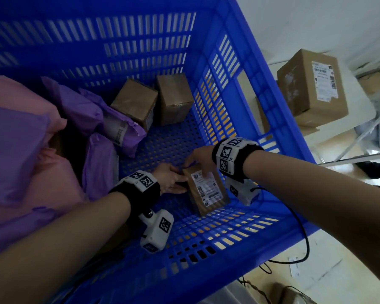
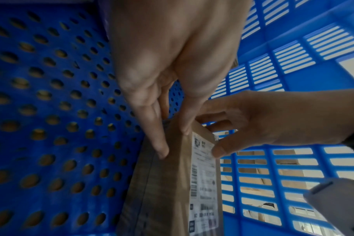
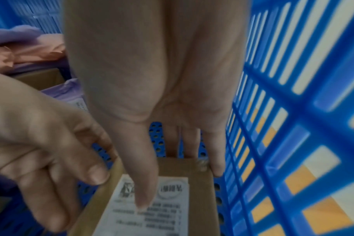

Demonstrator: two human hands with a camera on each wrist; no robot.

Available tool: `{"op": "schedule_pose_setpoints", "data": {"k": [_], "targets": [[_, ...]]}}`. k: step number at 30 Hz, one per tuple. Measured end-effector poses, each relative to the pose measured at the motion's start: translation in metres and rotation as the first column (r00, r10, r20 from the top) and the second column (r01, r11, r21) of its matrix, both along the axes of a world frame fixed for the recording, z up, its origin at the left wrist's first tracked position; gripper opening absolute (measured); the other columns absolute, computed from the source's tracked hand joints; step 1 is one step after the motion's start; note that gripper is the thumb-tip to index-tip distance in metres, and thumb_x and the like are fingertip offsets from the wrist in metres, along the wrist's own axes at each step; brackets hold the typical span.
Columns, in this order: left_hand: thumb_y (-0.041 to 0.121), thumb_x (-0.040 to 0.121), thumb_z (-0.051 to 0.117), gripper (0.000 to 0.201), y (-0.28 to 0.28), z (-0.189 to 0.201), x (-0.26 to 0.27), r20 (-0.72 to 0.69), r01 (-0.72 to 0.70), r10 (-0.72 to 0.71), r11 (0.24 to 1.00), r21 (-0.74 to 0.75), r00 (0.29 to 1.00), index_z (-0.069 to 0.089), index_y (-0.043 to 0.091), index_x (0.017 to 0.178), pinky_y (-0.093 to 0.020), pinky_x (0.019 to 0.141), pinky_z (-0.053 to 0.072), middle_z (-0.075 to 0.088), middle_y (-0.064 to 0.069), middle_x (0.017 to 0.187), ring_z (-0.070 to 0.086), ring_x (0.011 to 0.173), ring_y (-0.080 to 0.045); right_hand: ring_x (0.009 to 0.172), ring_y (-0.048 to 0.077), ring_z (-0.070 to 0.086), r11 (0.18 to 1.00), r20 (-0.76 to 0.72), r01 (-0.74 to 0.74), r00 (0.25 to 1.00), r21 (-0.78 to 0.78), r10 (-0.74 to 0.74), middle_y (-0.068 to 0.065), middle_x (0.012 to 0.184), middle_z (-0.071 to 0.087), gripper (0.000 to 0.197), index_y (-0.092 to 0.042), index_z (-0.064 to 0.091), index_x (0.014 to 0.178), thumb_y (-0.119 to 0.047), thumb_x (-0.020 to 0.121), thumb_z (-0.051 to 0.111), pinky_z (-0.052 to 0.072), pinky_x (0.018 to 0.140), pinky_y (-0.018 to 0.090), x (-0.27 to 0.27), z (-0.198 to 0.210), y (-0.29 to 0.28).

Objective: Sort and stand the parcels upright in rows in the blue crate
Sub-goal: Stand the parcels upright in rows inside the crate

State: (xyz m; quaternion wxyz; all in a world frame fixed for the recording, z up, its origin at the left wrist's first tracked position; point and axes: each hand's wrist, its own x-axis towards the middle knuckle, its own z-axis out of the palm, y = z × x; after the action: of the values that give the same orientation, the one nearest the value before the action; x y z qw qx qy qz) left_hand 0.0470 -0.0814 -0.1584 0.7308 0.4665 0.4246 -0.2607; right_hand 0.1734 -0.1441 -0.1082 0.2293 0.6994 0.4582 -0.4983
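Labelled parcel leans against the blue crate near wall; left hand and right hand pinch its upper end.

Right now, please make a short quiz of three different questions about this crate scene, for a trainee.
1. True or false: both hands touch the labelled brown parcel.
2. Which colour is the crate? A red, B blue, C green.
3. Fill in: two other brown boxes sit by the crate's ____ wall.

Key: 1 true: left hand and right hand both grip it. 2 B. 3 far.
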Motion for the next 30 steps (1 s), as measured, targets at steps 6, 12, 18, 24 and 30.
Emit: {"op": "schedule_pose_setpoints", "data": {"k": [6, 12, 18, 24, 30], "targets": [[-0.003, 0.089, 0.058, 0.020, 0.000, 0.009, 0.005, -0.002, 0.071, -0.072, 0.990, 0.121, 0.997, 0.049, 0.014, 0.083, -0.016, 0.045, 0.051, 0.058, -0.010, 0.077, 0.056, 0.062, -0.014, 0.123, 0.025, 0.052, 1.000, 0.006, 0.006, 1.000, 0.022, -0.006, 0.009, 0.142, 0.049, 0.067, -0.015, 0.039, 0.144, -0.007, 0.083, 0.067, 0.045, 0.085, 0.031, 0.007, -0.003, -0.003], [0.003, 0.088, 0.061, 0.033, 0.039, 0.035, 0.027, 0.124, -0.020, -0.038, 0.899, 0.438, 0.992, 0.054, -0.002, 0.120, -0.020, 0.052, 0.051, 0.058, -0.013, 0.093, 0.056, 0.072, -0.021, 0.118, 0.024, 0.055, 0.905, 0.070, 0.276, 0.947, 0.323, -0.314, 0.012, 0.130, 0.056, 0.059, -0.006, 0.045, 0.136, -0.012, 0.082, 0.069, 0.044, 0.089, 0.030, 0.029, 0.011, 0.014], [0.015, 0.090, 0.061, 0.044, 0.074, 0.059, 0.049, 0.202, -0.149, 0.052, 0.852, 0.501, 0.978, 0.048, 0.009, 0.132, -0.038, 0.098, 0.046, 0.054, -0.013, 0.128, 0.057, 0.107, -0.023, 0.105, 0.031, 0.062, 0.366, -0.178, 0.598, 0.659, 0.713, -0.731, 0.019, 0.110, 0.066, 0.030, -0.004, 0.061, 0.111, -0.012, 0.082, 0.060, 0.050, 0.090, 0.039, 0.045, 0.010, 0.050], [0.012, 0.093, 0.056, 0.058, 0.083, 0.066, 0.073, 0.226, -0.178, 0.079, 0.868, 0.463, 0.971, 0.032, 0.010, 0.145, -0.037, 0.108, 0.039, 0.038, -0.015, 0.148, 0.040, 0.134, -0.027, 0.119, 0.036, 0.047, 0.350, -0.022, 0.497, 0.599, 0.794, -0.801, 0.019, 0.131, 0.043, 0.039, -0.006, 0.046, 0.121, -0.011, 0.085, 0.057, 0.041, 0.096, 0.039, 0.062, 0.011, 0.067], [0.013, 0.096, 0.051, 0.057, 0.084, 0.060, 0.087, 0.222, -0.216, 0.132, 0.884, 0.414, 0.966, 0.028, 0.010, 0.147, -0.036, 0.110, 0.036, 0.043, -0.011, 0.145, 0.042, 0.132, -0.027, 0.123, 0.038, 0.048, 0.380, -0.122, 0.608, 0.623, 0.697, -0.773, 0.022, 0.138, 0.041, 0.064, -0.005, 0.030, 0.139, -0.020, 0.087, 0.063, 0.045, 0.096, 0.041, 0.071, 0.007, 0.074]]}}
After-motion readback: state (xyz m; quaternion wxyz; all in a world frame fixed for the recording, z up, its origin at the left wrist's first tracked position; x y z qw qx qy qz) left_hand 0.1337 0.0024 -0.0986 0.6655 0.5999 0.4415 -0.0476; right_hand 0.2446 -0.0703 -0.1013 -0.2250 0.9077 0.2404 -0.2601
